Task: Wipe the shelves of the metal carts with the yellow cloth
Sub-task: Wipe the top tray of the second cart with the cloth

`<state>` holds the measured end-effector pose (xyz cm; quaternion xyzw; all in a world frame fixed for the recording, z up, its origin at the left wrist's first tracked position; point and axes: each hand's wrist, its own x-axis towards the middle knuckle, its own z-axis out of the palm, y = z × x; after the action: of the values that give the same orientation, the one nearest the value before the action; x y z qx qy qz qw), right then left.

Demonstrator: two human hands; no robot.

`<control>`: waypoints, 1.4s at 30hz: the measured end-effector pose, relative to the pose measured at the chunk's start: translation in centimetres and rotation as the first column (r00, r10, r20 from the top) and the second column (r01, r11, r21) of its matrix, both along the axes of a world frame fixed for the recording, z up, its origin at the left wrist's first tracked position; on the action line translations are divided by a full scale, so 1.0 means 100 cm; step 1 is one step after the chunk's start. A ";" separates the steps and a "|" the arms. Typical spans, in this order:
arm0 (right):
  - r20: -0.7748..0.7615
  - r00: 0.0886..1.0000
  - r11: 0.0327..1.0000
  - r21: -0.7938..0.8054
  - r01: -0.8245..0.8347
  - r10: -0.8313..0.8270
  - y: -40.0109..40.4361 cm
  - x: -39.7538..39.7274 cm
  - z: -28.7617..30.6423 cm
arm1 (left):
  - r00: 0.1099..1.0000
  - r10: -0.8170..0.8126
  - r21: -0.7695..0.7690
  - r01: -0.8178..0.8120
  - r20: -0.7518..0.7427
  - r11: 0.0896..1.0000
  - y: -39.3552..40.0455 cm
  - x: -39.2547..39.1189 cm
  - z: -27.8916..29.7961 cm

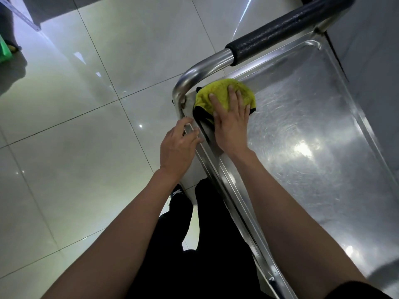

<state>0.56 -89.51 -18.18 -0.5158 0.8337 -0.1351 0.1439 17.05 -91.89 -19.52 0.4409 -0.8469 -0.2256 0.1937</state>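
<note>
Starting at the far left, a green object (4,53) lies on the glossy tiled floor (86,104) well apart from the work, beside what may be another person's foot, too cropped to say. Moving right, the left hand (178,145) rests on the near rim of the metal cart (218,167), its fingers loosely curved over the edge near the corner post; whether they actually clamp the rim I cannot tell. Just beside it, the right hand (232,124) lies flat, fingers straight and slightly spread, pressing the yellow cloth (224,96) down onto the top shelf (302,117) in the corner beneath the bend of the handle bar (280,33). The cloth is bunched, with a dark edge showing at its left side. Farther right the shelf shows curved streaks and bright glare, so which parts are already clean is hard to judge; only this one shelf is in view, so I judge much of the task remains. The risks lie mostly in the corner: the raised lip and the post could snag the bunched cloth or catch the fingertips, and a firm push could roll the cart away if the left hand is not truly bracing it. Glare may also hide missed patches toward the far right side.
</note>
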 end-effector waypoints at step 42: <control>0.016 0.878 0.878 0.000 0.478 -0.478 0.050 -0.293 -0.010 | 0.618 -0.623 0.261 0.577 0.480 0.774 -0.050 -0.285 0.054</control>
<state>-28.76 -84.55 -19.19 -0.2936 0.9336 -0.1723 0.1115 -11.47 -96.89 -14.11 0.1850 -0.9536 -0.1775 -0.1580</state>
